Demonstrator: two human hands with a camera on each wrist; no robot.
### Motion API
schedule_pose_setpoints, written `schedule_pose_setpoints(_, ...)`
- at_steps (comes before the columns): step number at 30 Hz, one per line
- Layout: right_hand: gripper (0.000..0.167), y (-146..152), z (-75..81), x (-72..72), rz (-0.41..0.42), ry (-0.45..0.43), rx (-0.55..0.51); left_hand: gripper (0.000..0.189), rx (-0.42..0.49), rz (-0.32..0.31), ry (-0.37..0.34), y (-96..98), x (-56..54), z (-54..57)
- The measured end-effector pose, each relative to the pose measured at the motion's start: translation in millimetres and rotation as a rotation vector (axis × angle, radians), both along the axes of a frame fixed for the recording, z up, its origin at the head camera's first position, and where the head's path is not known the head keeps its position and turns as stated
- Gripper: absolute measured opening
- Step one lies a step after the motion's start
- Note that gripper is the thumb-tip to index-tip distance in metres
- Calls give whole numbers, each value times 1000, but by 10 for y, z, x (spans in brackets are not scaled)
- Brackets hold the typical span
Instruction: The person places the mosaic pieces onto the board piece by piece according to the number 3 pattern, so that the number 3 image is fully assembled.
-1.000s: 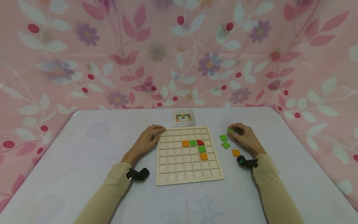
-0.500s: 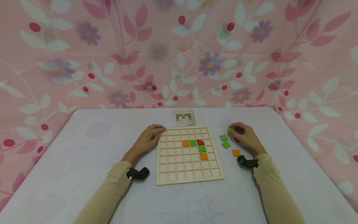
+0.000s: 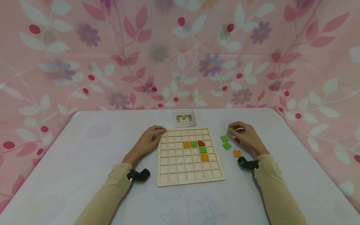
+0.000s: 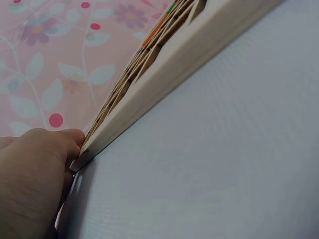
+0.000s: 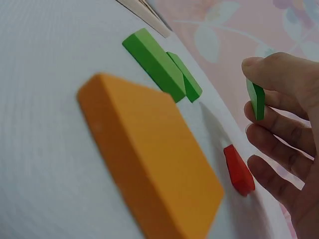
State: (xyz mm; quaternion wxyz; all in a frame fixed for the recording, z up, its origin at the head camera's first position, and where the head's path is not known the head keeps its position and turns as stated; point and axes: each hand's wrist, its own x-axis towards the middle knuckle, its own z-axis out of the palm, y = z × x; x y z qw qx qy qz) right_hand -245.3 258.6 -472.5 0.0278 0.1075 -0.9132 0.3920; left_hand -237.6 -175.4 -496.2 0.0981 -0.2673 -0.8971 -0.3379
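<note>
My left hand holds the far left corner of a pale wooden grid board, its fingertips at the corner in the left wrist view. Set in the board's cells are two orange tiles, two green tiles and a red piece with one rounded corner. To the right of the board, my right hand pinches a green square tile between thumb and index finger, raised off the table in the right wrist view. Its other fingers are bent loosely above a red piece lying on the cloth.
Two green tiles and an orange tile lie between the board and my right wrist. Behind the board is a printed pattern card with a coloured grid. White cloth covers the table, and a pink floral curtain hangs behind.
My right hand has raised the green tile slightly and shifted a little away, and the red piece beneath it has come into view. The left hand stays at the board's corner.
</note>
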Motion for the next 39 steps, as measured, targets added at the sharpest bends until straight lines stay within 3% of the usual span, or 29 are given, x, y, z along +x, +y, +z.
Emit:
schedule_pose_setpoints(11, 41, -223, 208, 52, 50, -12, -2, 30, 5, -4, -4, -9, -17, -19)
schedule_pose_setpoints(18, 31, -428, 252, 55, 197, 129, -21, 31, 6, -4, -14, 7, -26, -25)
schedule_pose_setpoints(25, 26, -667, 296, 103, 305, 217, 35, 31, -12, 8, 3, -6, -9, -11)
schedule_pose_setpoints(39, 27, -1015, 359, 253, 384, 233, 76, 30, -4, 4, 17, -1, -18, -29)
